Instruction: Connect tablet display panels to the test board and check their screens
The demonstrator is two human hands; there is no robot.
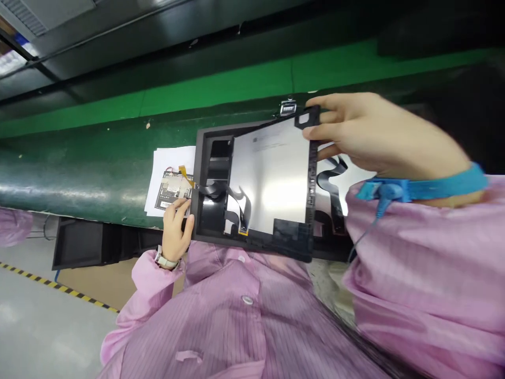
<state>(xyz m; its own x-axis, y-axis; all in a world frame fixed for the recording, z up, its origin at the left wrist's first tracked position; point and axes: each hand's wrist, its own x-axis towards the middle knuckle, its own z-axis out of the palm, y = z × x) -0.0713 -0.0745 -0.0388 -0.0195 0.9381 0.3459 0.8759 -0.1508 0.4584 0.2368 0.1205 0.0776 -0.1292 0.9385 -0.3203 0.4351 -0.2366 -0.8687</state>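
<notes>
My right hand (347, 126) grips the upper right edge of a display panel (272, 179) between thumb and fingers. The panel has a silvery back, a black frame and black ribbon cables, and it is tilted over a dark tray (200, 158). My left hand (177, 229) is beside the tray's left edge, thumb apart from the fingers. Its fingertips are at the lower edge of a flat electronic module (172, 189) with an orange flex cable (184, 173). This module lies on white paper sheets (155, 163).
A green bench top (79, 163) runs across the view. Behind the tray is a small metal latch-like part (288, 108). More silvery panel and ribbon cable (335, 195) show under my right wrist, which wears a blue corded strap (426, 184). Dark bins (79, 242) stand below left.
</notes>
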